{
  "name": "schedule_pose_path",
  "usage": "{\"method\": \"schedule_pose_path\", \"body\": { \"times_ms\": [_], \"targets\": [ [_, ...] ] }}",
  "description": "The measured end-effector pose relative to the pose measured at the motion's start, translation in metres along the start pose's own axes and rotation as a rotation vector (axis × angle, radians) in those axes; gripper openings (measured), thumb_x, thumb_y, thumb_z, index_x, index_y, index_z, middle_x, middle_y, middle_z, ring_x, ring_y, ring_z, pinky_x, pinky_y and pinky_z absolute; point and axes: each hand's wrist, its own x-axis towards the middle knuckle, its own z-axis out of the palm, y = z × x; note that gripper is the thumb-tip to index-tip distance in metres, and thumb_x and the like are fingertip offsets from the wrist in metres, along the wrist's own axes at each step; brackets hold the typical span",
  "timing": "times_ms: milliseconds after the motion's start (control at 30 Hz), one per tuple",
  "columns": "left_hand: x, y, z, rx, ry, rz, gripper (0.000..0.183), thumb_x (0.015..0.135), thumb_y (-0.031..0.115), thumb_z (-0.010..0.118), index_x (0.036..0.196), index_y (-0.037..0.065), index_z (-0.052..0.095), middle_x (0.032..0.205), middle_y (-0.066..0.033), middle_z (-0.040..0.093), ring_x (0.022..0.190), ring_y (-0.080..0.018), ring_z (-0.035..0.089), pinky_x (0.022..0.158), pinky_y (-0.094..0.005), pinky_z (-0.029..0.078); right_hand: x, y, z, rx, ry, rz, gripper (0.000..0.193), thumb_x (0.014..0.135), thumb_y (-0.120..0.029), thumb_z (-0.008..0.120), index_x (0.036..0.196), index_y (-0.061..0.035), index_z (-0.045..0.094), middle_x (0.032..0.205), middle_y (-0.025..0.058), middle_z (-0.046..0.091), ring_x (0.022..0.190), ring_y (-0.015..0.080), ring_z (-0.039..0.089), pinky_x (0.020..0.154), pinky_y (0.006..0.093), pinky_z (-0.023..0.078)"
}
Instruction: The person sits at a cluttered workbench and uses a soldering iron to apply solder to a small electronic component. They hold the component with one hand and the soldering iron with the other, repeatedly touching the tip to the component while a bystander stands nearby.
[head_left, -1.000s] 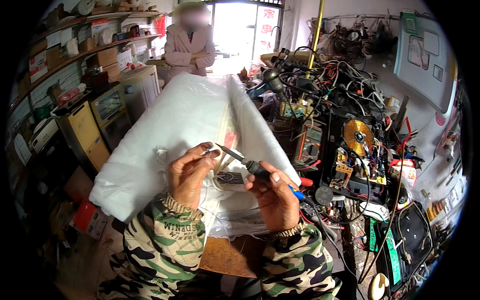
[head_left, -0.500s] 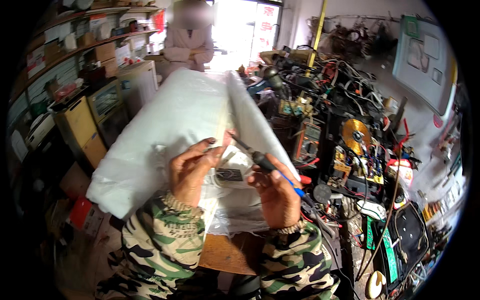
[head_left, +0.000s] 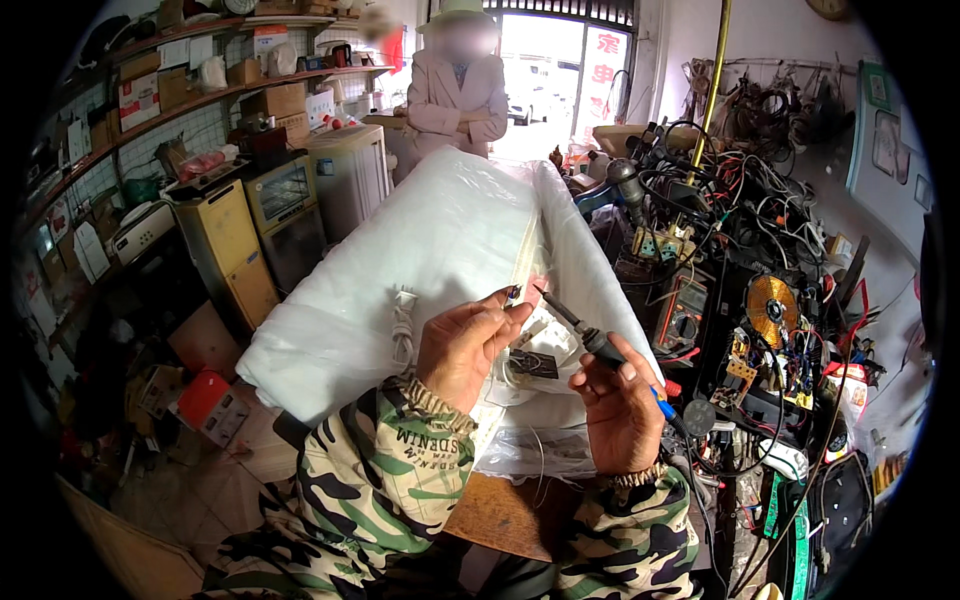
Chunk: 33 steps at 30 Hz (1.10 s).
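A soldering iron (head_left: 603, 348) with a dark handle and blue cord end is gripped in my right hand (head_left: 622, 410). Its thin metal tip points up and left toward the fingertips of my left hand (head_left: 462, 350). Those fingers pinch a small dark part (head_left: 513, 294), too small to name; a narrow gap separates it from the tip. Below the hands, an opened white plastic housing (head_left: 553, 338) and a dark rectangular plate (head_left: 533, 363) lie on white padded wrapping (head_left: 400, 240). A bundled white power cord (head_left: 403, 328) rests left of my left hand.
To the right, a bench is heaped with cables (head_left: 760, 190), a multimeter (head_left: 685, 308), a copper coil (head_left: 771, 303) and circuit boards. Shelves (head_left: 200, 95) and cabinets (head_left: 225, 235) line the left. A person (head_left: 455, 100) stands with folded arms beyond the wrapping.
My view has swung left and upward, so the scene sits farther right and lower. The white cord and the small part in my left fingers now show more clearly.
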Motion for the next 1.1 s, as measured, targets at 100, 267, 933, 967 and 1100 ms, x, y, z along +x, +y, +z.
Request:
{"method": "schedule_pose_path", "body": {
  "times_ms": [100,267,933,967,1100],
  "targets": [
    [0.001,-0.002,-0.002,-0.02,0.008,-0.007,0.016,0.092,0.005,0.059,0.102,-0.003,0.067,0.12,-0.0164,0.062,0.114,-0.0306,0.062,0.094,-0.0317,0.054,-0.001,0.0,-0.001,-0.01,-0.006,0.009,0.043,0.094,-0.016,0.057,0.129,0.0091,0.05,0.104,0.0242,0.066,0.091,0.031,0.067,0.087,0.0414,0.053],
    [0.0,-0.001,0.0,-0.028,-0.019,-0.002,0.014,0.091,0.002,0.059,0.1,-0.003,0.067,0.123,-0.0166,0.061,0.114,-0.0302,0.062,0.095,-0.0313,0.053,-0.001,0.001,-0.002,-0.011,-0.003,0.006,0.044,0.094,-0.014,0.056,0.129,0.011,0.049,0.105,0.0255,0.066,0.089,0.0317,0.068,0.086,0.0414,0.054],
    [-0.002,-0.006,0.001,0.198,0.011,0.129,0.023,0.092,-0.001,0.06,0.114,-0.003,0.064,0.12,-0.0126,0.063,0.11,-0.0245,0.063,0.095,-0.0353,0.051,-0.002,0.0,0.004,-0.042,-0.011,0.018,0.045,0.093,-0.014,0.057,0.129,0.0122,0.048,0.106,0.0264,0.065,0.089,0.0316,0.069,0.085,0.0407,0.053],
    [-0.002,-0.005,0.002,0.197,0.008,0.123,0.022,0.092,-0.001,0.06,0.114,-0.002,0.064,0.12,-0.0126,0.063,0.11,-0.0246,0.063,0.095,-0.0355,0.051,-0.002,0.0,0.004,-0.048,-0.011,0.019,0.045,0.093,-0.014,0.057,0.129,0.0124,0.048,0.106,0.0264,0.065,0.09,0.0317,0.069,0.086,0.0407,0.053],
    [-0.001,-0.004,0.001,0.2,-0.002,0.121,0.021,0.092,0.0,0.06,0.113,-0.001,0.065,0.12,-0.0137,0.063,0.11,-0.0257,0.063,0.095,-0.0364,0.051,-0.003,0.0,0.005,-0.056,-0.027,0.019,0.046,0.093,-0.014,0.057,0.129,0.0128,0.048,0.106,0.0265,0.065,0.091,0.0323,0.069,0.086,0.0409,0.053]
  ]
}}
